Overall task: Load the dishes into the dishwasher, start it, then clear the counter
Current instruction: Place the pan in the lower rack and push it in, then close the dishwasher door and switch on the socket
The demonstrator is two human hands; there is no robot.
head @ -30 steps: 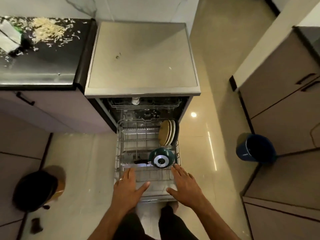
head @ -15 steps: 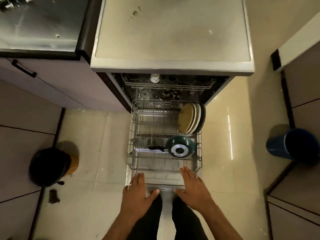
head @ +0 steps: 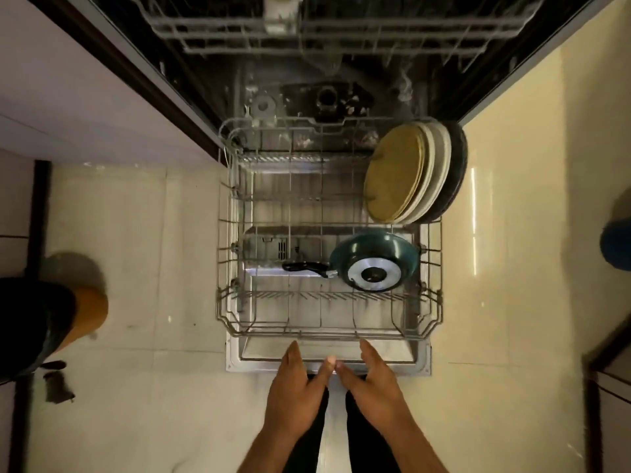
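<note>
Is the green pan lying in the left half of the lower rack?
No, the green pan sits upside down on the right side of the lower rack, below the standing plates.

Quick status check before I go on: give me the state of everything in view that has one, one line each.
Dishwasher door: open, lying flat.
Lower rack: pulled out over the door, partly loaded.
Upper rack: inside the machine.
Plates: standing on edge, back right of the lower rack.
Green pan: on its side, base facing up.
Left hand: open, holding nothing.
Right hand: open, holding nothing.
</note>
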